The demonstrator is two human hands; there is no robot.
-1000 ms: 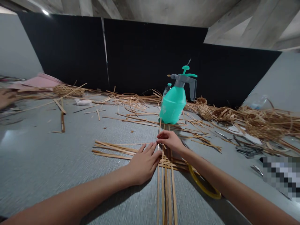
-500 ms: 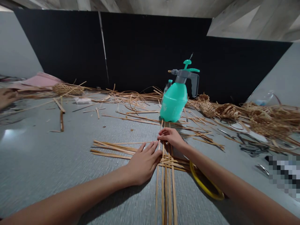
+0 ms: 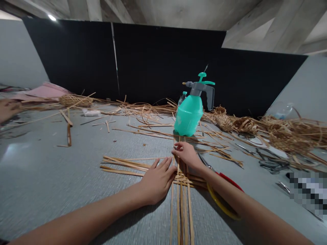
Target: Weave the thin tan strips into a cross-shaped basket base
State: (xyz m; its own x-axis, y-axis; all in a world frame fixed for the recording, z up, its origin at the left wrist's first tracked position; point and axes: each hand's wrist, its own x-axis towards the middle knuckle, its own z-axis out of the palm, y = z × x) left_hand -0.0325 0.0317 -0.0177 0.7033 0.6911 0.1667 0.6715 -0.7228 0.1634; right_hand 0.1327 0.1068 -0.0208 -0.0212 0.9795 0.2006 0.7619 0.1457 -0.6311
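My left hand (image 3: 157, 180) lies flat, fingers spread, over the left-running strips of a small woven cross of bamboo-like strips (image 3: 182, 177). Its fingertips press beside the weave. Just beyond the crossing, my right hand (image 3: 188, 156) is closed, thumb and fingertips pinching a thin upright strip (image 3: 174, 160) at the left of the far-pointing ones. Several long strips (image 3: 185, 211) run from the weave toward me. Partly under my right forearm lie scissors (image 3: 221, 202) with red and yellow handles.
A green pump spray bottle (image 3: 189, 115) stands on the far ends of the strips, with a clear bottle (image 3: 182, 98) behind. Loose strips (image 3: 145, 114) litter the back. At the right are woven pieces (image 3: 288, 136) and dark-handled scissors (image 3: 273, 163). Another person's hand (image 3: 9, 109) shows at far left.
The view has tilted up slightly. My right hand has shifted a little, its fingers still at the thin strip; the scissors' red handle and blades now show. My left hand stays put.
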